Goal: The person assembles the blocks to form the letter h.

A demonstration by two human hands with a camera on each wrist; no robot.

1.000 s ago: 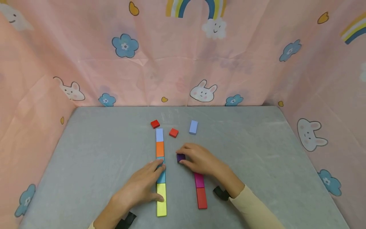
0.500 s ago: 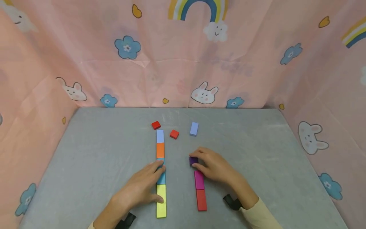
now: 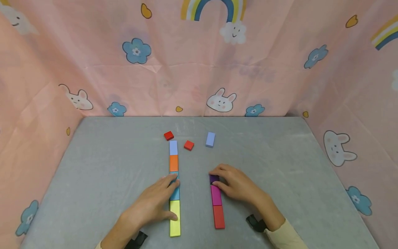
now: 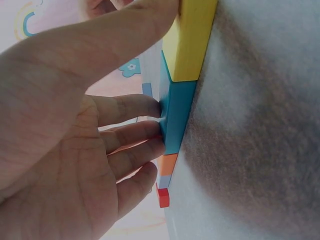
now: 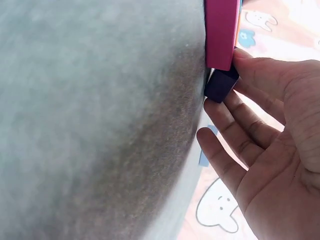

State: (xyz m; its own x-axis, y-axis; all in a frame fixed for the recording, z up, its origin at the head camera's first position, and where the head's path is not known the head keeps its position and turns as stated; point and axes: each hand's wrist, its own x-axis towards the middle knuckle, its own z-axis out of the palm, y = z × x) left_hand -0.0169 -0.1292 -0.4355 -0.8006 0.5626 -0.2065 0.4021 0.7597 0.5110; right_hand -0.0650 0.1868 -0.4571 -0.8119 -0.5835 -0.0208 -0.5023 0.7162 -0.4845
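Note:
My right hand [image 3: 236, 181] pinches a small dark purple block [image 3: 214, 178] between thumb and fingers at the far end of a short row. In that row a magenta block [image 3: 216, 195] comes before a red block [image 3: 219, 217]. In the right wrist view the purple block [image 5: 222, 85] sits slightly turned against the magenta block's end. My left hand [image 3: 152, 200] rests along a longer row, its fairly straight fingertips on the blue block [image 3: 175, 193] and its thumb on the yellow block [image 3: 175, 226]. Beyond the blue lie an orange block [image 3: 173, 163] and a light blue block [image 3: 173, 148].
Two small red blocks, one at the long row's far end [image 3: 169, 135] and another red block [image 3: 188, 145] to its right, lie loose on the grey table [image 3: 118, 155]. A loose light blue block [image 3: 210, 139] lies farther right. A pink printed curtain [image 3: 186, 69] surrounds the table.
My right hand has carried the purple block rightward and slightly nearer, from between the rows to the magenta block's far end. My left hand has stayed in place.

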